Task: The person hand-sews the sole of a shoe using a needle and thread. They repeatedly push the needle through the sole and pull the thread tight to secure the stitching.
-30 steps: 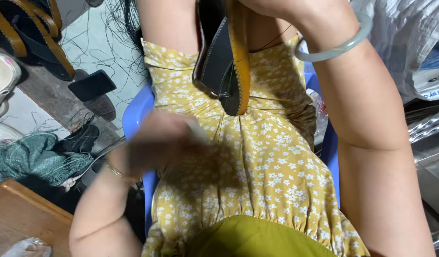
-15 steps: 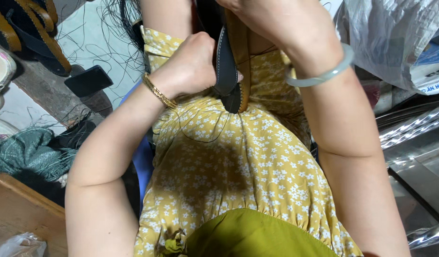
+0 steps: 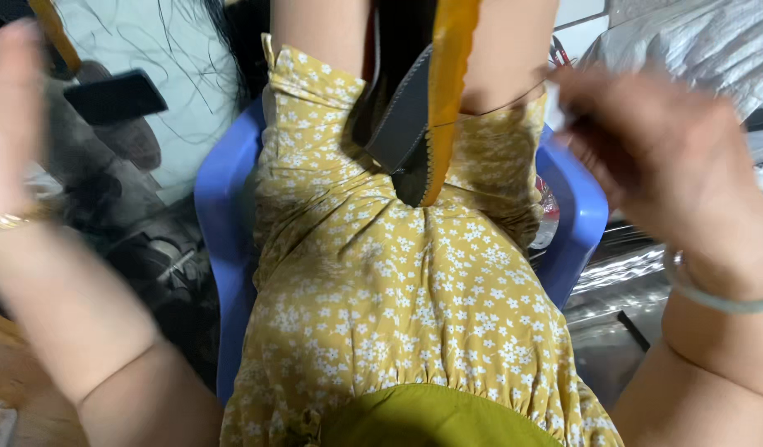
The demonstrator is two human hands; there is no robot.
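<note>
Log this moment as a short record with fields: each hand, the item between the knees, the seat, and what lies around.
left hand: raised at far left, blurred, apart from the shoe piece; grip unclear
right hand: raised at right, blurred; grip unclear
held item: dark leather shoe upper with tan sole edge, clamped between the knees
seat: blue plastic chair
wrists: pale green bangle on right
surroundings: black flat phone-like object on floor, left

The dress (image 3: 398, 298) is mustard yellow with small white flowers; the chair (image 3: 224, 215) under it is blue. Above the dress, the strap (image 3: 414, 124) is dark grey, edged in orange-yellow.
</note>
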